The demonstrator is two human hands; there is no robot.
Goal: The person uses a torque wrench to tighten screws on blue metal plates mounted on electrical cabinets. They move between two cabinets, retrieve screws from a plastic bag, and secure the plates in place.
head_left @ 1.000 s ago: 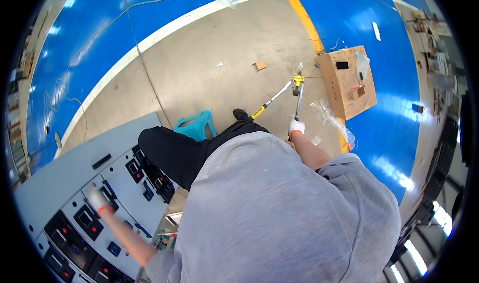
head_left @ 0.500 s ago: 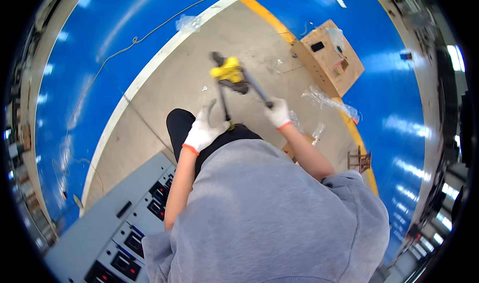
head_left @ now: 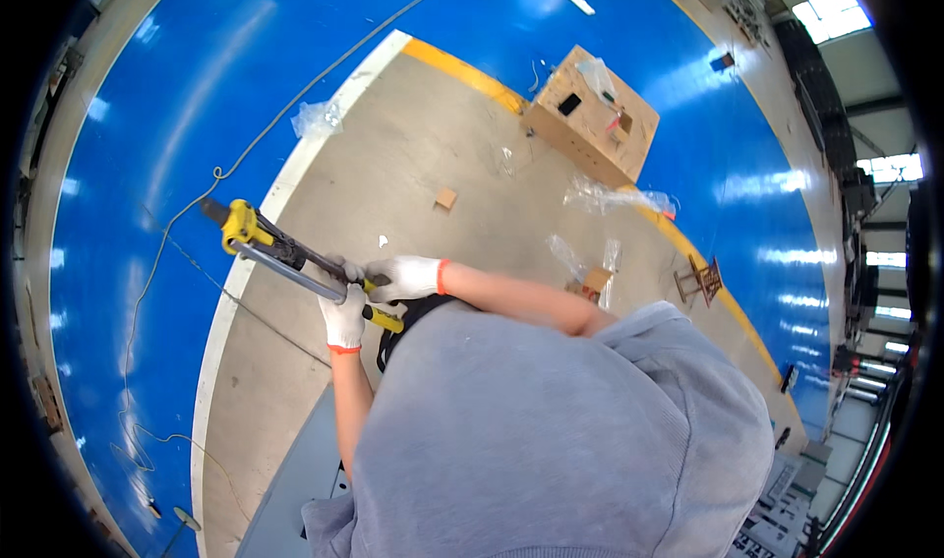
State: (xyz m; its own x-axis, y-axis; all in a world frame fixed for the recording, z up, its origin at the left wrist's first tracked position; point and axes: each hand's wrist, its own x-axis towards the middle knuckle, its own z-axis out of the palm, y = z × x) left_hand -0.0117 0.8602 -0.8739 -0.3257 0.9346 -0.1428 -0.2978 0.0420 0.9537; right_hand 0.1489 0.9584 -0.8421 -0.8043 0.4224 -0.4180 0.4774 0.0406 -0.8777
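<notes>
A two-handled tool (head_left: 292, 251) with a yellow and black head points out to my left, tilted away from my body. Its exact kind is not clear. Two long arms, one grey and one black, run close together from the head back to my hands. My left hand (head_left: 342, 319), in a white glove with an orange cuff, is closed around the near end of the grey arm. My right hand (head_left: 405, 278), gloved alike, reaches across my front and grips the black arm near its yellow-black end. A yellow grip (head_left: 383, 317) sticks out beside my left hand. Some fingers are hidden behind the arms.
A wooden box (head_left: 590, 116) with a dark flat object and plastic on top stands ahead right. Plastic wrap (head_left: 610, 199) and a cardboard piece (head_left: 445, 199) lie on the floor. A grey cabinet (head_left: 305, 469) is at lower left, a small brown stand (head_left: 698, 281) at right.
The tool has swung from in front of me to my left, and its arms have come closer together. My right hand has moved left, near my left hand. The view has turned too.
</notes>
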